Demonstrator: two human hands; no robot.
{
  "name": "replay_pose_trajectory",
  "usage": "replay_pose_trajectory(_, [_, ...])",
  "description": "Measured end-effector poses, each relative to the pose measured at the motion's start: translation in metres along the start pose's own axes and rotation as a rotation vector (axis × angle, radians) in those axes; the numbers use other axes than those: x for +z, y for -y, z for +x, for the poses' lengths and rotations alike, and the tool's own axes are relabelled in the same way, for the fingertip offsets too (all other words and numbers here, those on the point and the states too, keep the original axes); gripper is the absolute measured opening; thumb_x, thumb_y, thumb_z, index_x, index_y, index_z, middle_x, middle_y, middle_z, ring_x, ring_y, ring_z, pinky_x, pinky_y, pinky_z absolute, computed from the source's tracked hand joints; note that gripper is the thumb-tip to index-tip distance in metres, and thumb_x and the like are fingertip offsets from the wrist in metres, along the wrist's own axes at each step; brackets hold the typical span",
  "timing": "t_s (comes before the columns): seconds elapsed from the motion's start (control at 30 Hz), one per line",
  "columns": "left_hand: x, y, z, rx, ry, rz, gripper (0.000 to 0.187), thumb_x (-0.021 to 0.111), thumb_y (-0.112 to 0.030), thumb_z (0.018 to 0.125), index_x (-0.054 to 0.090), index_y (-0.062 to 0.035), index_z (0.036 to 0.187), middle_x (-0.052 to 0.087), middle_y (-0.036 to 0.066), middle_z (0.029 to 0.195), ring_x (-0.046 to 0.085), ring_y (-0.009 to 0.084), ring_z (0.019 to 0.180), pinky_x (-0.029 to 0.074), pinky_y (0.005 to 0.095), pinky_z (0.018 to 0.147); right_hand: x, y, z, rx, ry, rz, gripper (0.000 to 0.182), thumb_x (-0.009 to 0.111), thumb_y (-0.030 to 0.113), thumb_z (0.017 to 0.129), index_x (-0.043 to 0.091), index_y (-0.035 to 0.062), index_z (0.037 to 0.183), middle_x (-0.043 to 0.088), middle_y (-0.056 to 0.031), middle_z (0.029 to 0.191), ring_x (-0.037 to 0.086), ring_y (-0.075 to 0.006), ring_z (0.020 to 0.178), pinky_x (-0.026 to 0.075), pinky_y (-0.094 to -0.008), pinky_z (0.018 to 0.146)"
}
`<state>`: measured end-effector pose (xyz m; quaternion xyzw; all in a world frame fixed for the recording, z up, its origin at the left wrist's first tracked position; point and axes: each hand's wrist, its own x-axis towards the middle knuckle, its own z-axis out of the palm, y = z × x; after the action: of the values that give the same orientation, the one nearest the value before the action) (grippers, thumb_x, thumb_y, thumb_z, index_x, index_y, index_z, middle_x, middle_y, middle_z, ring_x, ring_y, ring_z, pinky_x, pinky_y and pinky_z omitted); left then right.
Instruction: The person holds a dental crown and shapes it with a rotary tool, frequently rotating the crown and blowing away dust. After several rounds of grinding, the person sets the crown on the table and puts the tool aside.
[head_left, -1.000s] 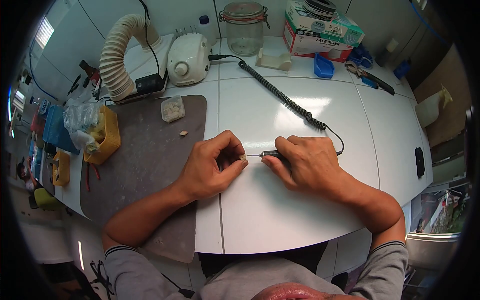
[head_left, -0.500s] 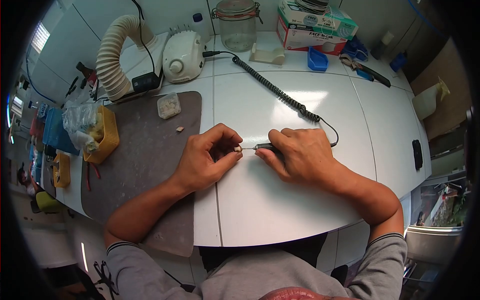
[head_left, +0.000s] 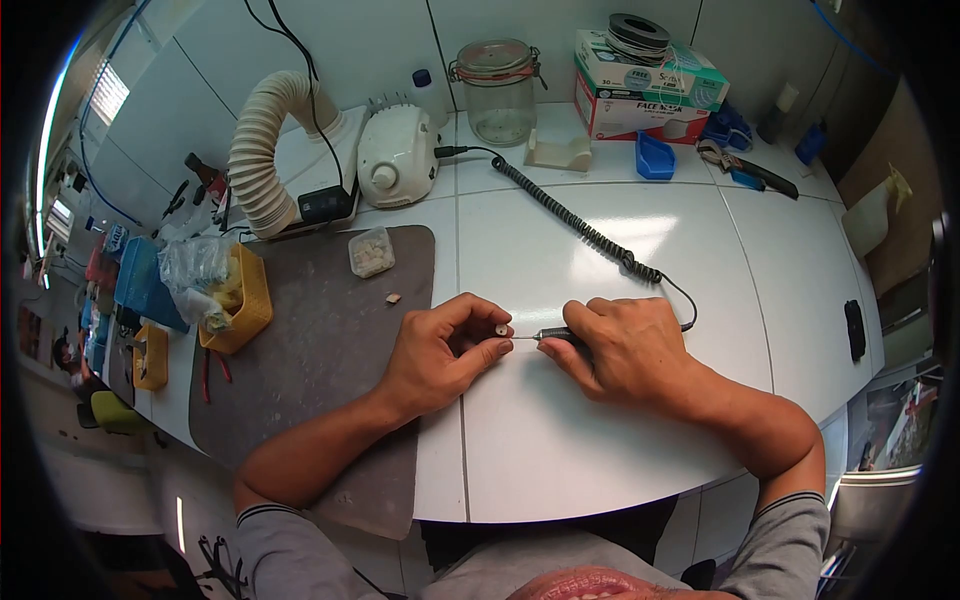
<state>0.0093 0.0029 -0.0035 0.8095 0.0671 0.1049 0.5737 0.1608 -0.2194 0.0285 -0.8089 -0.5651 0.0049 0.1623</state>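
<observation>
My left hand [head_left: 445, 352] pinches a small whitish piece [head_left: 502, 330] between thumb and fingers; its exact kind is too small to name. In my right hand [head_left: 632, 345] is a black rotary handpiece [head_left: 556, 335], held like a pen. Its thin metal bit [head_left: 524, 337] points left and reaches my left fingertips, just beneath the piece. From the handpiece a coiled black cord [head_left: 575, 222] runs to a white control unit [head_left: 398, 155] with a round knob. Another small cream piece [head_left: 393, 298] lies on the grey mat [head_left: 310, 400], near a clear box of similar pieces [head_left: 371, 252].
A ribbed white hose [head_left: 258, 150] arches at the back left. Yellow baskets [head_left: 255, 305] and red-handled pliers [head_left: 207, 375] are on the left. Along the back stand a glass jar [head_left: 497, 100], face mask boxes [head_left: 645, 100] and a blue scoop-like tray [head_left: 655, 157].
The view has tilted up, so everything sits lower and further right. The whitish piece is turned in my left fingers, now above the bit instead of at its tip.
</observation>
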Motion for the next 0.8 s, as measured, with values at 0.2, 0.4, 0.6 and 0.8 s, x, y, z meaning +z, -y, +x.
replay_pose_trajectory(0.2, [-0.0025, -0.0053, 0.0005, -0.043, 0.058, 0.019, 0.022, 0.077, 0.004, 0.101, 0.072, 0.0048, 0.122, 0.08, 0.01, 0.112, 0.077, 0.0122, 0.102, 0.063, 0.027, 0.092, 0.0008, -0.0006, 0.0, -0.004, -0.01, -0.014, 0.05, 0.067, 0.05, 0.108, 0.072, 0.0039, 0.087, 0.072, -0.0133, 0.067, 0.069, -0.03, 0.053, 0.05, -0.0442, 0.048])
replay_pose_trajectory(0.4, [0.0004, 0.0022, 0.0006, 0.021, 0.007, -0.006, 0.017, 0.08, -0.003, 0.099, 0.075, 0.002, 0.114, 0.083, 0.009, 0.102, 0.079, 0.0113, 0.09, 0.062, 0.0262, 0.08, 0.001, -0.0007, -0.0003, 0.0, -0.006, -0.003, 0.051, 0.067, 0.05, 0.107, 0.073, 0.0036, 0.088, 0.072, -0.0134, 0.068, 0.069, -0.0302, 0.053, 0.05, -0.0436, 0.048])
replay_pose_trajectory(0.6, [0.0006, 0.0031, 0.001, 0.052, 0.002, 0.006, 0.015, 0.083, -0.005, 0.098, 0.072, 0.0006, 0.107, 0.081, 0.007, 0.096, 0.077, 0.0106, 0.085, 0.061, 0.0263, 0.076, -0.0005, 0.0003, 0.0003, 0.009, 0.015, -0.013, 0.052, 0.066, 0.05, 0.108, 0.073, 0.0033, 0.088, 0.072, -0.0132, 0.068, 0.07, -0.029, 0.053, 0.051, -0.0427, 0.048])
replay_pose_trajectory(0.8, [-0.0015, 0.0019, 0.0012, 0.063, 0.006, 0.057, 0.02, 0.087, -0.007, 0.096, 0.07, -0.0003, 0.103, 0.077, 0.006, 0.091, 0.074, 0.0098, 0.08, 0.058, 0.0264, 0.071, 0.0014, -0.0005, 0.0, 0.001, 0.002, -0.011, 0.051, 0.066, 0.051, 0.108, 0.074, 0.0038, 0.089, 0.072, -0.013, 0.068, 0.07, -0.0291, 0.053, 0.05, -0.0424, 0.048])
